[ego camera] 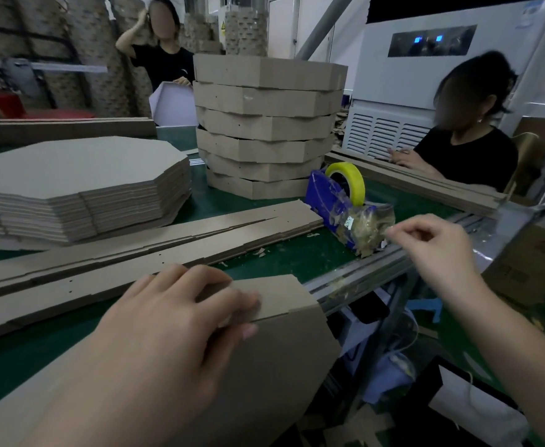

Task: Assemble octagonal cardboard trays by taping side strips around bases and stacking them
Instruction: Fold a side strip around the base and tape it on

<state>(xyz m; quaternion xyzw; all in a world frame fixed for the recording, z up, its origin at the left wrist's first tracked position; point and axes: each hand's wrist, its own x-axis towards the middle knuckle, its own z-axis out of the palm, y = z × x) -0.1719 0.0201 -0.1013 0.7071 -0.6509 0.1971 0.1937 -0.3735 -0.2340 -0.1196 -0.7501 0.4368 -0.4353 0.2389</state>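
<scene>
At the near edge of the green table [296, 262], we grip a plain brown octagonal tray [284, 343] with our left hand [174, 324], fingers curled over its top edge and thumb on the wall below; the tray overhangs the table toward us. Our right hand [435, 250] reaches the blue tape dispenser [324, 196] (one yellow roll [358, 185] sits in it), thumb and forefinger together at its cutter; whether tape lies between them we cannot tell. Behind stand one stack of finished trays [264, 124], at least six high, one pile of flat bases [71, 175], and loose side strips [168, 243].
</scene>
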